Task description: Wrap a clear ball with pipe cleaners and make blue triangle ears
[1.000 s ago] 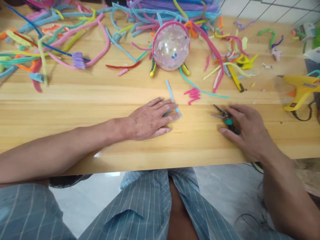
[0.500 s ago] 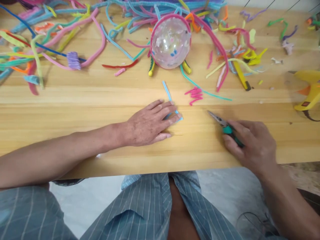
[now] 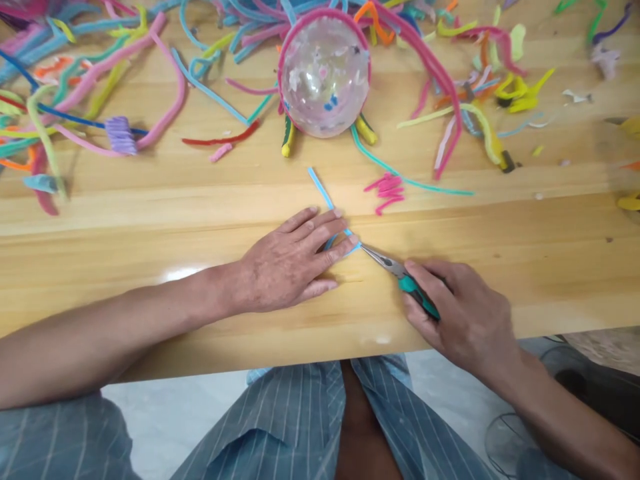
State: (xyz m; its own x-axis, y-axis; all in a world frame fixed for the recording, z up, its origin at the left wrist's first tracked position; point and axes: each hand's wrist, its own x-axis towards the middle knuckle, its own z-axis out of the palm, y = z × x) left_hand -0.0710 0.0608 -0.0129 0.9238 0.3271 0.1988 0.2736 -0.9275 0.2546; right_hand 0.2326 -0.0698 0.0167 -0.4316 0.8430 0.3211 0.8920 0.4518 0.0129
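Note:
My left hand lies flat on the table with its fingers stretched out, pressing down a bent light-blue pipe cleaner. Part of that pipe cleaner is hidden under the fingers; a folded corner pokes out past the fingertips. My right hand is wrapped round the green and black handles of a pair of needle-nose pliers. The pliers' tips are at the blue corner, seeming to touch it. Just beyond lies a zigzag-bent pink pipe cleaner, close to a long teal pipe cleaner.
A clear dome with a pink rim stands at the back middle, with a second pair of pliers' yellow-tipped handles under it. Tangled pipe cleaners cover the back left. Yellow scraps lie right, and a yellow glue gun is cut off at the edge.
My right hand has brought the pliers leftward until their tips meet the blue pipe cleaner's corner. My left hand stays on the pipe cleaner. The view has shifted slightly.

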